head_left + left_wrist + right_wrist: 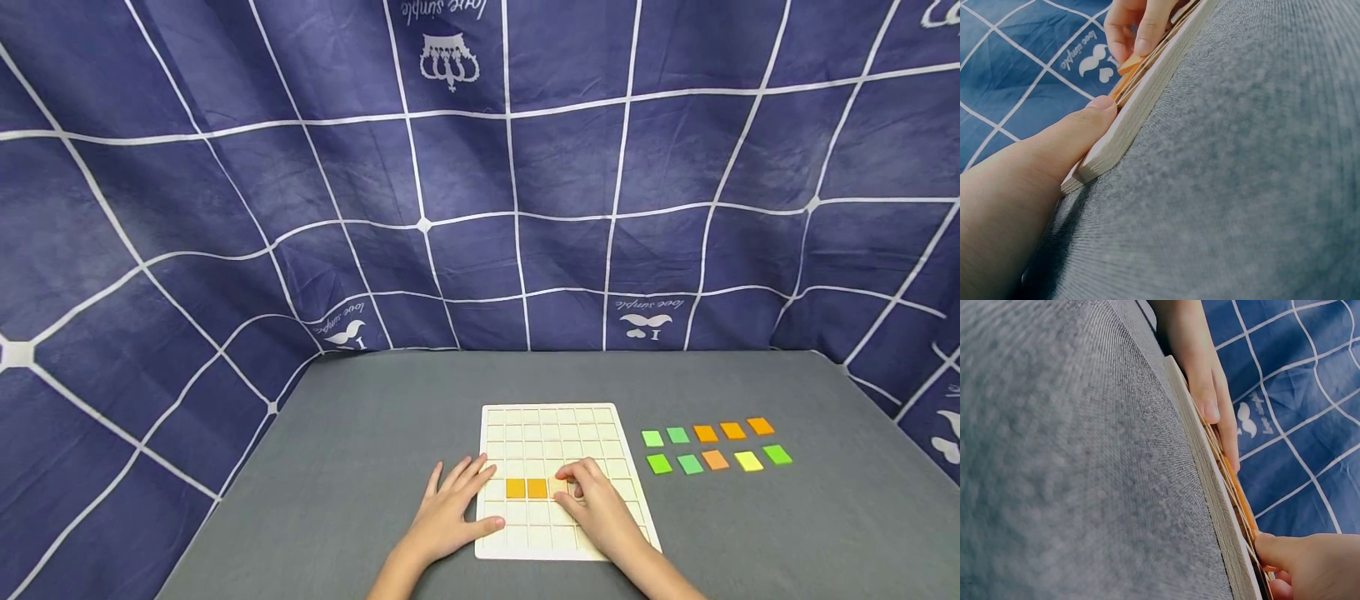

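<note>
A cream grid board [517, 537] lies on the grey tabletop, with two orange square tiles [526, 488] side by side in its cells. My right hand [596, 504] pinches another orange tile [1130, 64] between thumb and fingers, just right of those two. In the head view that tile is mostly covered by the fingertips; the left wrist view has it tilted at the board's surface. My left hand [444, 518] rests on the board's left edge, its fingers spread and the thumb on the lower left cells.
Right of the board, two rows of loose square tiles lie on the grey cloth [360, 433]: light green [652, 438], teal [690, 464], orange [732, 431], yellow [748, 461] and others. A blue curtain [465, 258] with white lines hangs behind the table.
</note>
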`<action>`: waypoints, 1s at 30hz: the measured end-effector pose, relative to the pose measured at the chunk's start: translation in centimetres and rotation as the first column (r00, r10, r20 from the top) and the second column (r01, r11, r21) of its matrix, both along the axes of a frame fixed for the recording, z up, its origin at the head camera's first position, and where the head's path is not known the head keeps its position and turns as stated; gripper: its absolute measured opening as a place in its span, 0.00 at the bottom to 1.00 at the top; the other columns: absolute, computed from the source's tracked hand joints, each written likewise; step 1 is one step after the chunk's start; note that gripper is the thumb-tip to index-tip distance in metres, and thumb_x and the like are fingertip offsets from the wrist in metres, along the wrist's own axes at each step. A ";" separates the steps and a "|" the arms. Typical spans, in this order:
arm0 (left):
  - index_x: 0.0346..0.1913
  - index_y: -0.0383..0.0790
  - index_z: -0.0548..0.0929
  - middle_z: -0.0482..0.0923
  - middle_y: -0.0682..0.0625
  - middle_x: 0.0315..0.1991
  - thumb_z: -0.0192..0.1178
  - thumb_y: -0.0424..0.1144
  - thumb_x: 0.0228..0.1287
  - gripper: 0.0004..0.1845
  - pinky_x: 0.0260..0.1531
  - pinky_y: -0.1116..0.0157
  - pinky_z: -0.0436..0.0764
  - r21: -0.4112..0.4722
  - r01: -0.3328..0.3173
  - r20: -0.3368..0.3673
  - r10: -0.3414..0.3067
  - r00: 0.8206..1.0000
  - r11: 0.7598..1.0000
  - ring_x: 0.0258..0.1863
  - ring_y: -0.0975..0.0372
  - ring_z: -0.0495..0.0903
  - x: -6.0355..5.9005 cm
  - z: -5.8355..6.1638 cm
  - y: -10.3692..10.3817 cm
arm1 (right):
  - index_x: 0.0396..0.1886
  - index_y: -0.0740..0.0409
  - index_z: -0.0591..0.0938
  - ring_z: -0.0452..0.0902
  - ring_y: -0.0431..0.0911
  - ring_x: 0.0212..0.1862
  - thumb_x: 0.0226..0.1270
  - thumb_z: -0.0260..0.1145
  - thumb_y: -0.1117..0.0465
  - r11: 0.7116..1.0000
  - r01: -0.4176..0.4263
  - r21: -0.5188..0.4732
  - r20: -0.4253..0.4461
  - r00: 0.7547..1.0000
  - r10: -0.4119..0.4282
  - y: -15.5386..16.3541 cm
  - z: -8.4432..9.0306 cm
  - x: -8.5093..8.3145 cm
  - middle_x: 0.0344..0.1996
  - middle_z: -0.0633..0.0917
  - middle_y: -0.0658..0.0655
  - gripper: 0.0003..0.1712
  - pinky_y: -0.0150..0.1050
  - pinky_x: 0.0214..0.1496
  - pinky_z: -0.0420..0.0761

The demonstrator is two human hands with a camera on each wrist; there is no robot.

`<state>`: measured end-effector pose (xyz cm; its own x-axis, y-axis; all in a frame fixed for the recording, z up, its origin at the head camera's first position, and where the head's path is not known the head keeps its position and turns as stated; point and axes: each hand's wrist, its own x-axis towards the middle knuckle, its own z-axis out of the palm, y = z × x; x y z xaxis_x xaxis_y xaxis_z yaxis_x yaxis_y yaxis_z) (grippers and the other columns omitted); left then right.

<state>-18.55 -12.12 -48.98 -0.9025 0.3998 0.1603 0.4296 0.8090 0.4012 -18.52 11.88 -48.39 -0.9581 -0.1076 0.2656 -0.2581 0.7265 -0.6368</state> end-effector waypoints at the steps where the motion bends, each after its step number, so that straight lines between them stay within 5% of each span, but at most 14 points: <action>1: 0.64 0.54 0.65 0.61 0.53 0.67 0.50 0.69 0.51 0.39 0.63 0.42 0.44 -0.002 0.003 -0.007 -0.003 1.000 1.000 0.66 0.52 0.60 0.1 -0.1 0.0 | 0.32 0.46 0.77 0.62 0.30 0.28 0.49 0.70 0.58 1.000 -0.008 -0.005 -0.011 1.000 0.008 0.0 -0.1 0.1 0.28 0.69 0.40 0.11 0.25 0.28 0.66; 15: 0.64 0.53 0.65 0.61 0.53 0.67 0.52 0.68 0.50 0.39 0.64 0.42 0.43 0.015 -0.007 0.017 0.006 1.000 1.000 0.67 0.52 0.58 0.1 0.2 0.0 | 0.27 0.42 0.75 0.68 0.28 0.27 0.47 0.70 0.62 0.999 -0.022 -0.042 -0.023 1.000 0.021 -0.1 0.3 0.0 0.22 0.76 0.38 0.13 0.26 0.30 0.71; 21: 0.64 0.54 0.65 0.60 0.54 0.68 0.52 0.69 0.49 0.40 0.64 0.43 0.41 0.021 -0.020 0.027 0.020 0.999 1.000 0.67 0.52 0.58 0.0 0.0 0.0 | 0.30 0.46 0.77 0.68 0.29 0.24 0.51 0.68 0.62 0.985 -0.027 -0.169 0.099 0.994 0.045 0.2 1.4 0.0 0.22 0.77 0.43 0.09 0.25 0.27 0.71; 25: 0.65 0.54 0.65 0.59 0.54 0.68 0.51 0.69 0.50 0.40 0.64 0.43 0.40 0.035 -0.015 0.026 0.014 1.000 0.999 0.68 0.53 0.57 0.0 -0.1 0.1 | 0.31 0.48 0.78 0.69 0.30 0.22 0.53 0.67 0.64 0.971 0.036 -0.235 0.155 0.988 0.001 2.2 2.1 0.0 0.22 0.78 0.45 0.08 0.25 0.25 0.71; 30: 0.65 0.54 0.65 0.59 0.54 0.68 0.51 0.69 0.50 0.40 0.64 0.43 0.42 0.023 -0.006 0.014 0.006 1.000 1.000 0.67 0.53 0.58 -0.2 -0.2 0.1 | 0.35 0.53 0.79 0.70 0.28 0.23 0.55 0.65 0.64 0.975 0.115 -0.192 0.108 0.990 -0.095 6.6 2.1 0.0 0.26 0.80 0.49 0.07 0.26 0.26 0.73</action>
